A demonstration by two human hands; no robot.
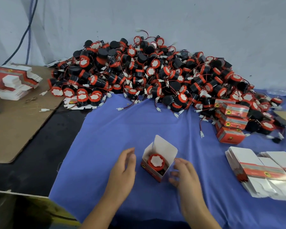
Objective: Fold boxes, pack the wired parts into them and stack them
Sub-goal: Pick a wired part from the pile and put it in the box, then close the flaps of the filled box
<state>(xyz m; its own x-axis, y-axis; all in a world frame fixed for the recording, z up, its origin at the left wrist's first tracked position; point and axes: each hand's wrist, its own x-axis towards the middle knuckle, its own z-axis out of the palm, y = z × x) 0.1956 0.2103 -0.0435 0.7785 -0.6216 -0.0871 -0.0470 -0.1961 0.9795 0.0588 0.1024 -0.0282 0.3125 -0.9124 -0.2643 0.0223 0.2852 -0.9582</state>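
Bare left forearm (102, 210) and right forearm (198, 212) both come up from the bottom edge, angled in toward each other. Left hand (124, 167) sits thumb-side up, palm facing right, fingers loosely curved, holding nothing. Right hand (186, 175) is a bit lower, back of the hand up, fingers curled in toward the left. They're blurred, so no idea if they're pinching anything.

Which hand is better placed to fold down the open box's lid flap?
Right, likely. The right hand sits at the open box's right wall, just below the raised lid flap; contact is blurred. The left hand hovers apart across the blue cloth.
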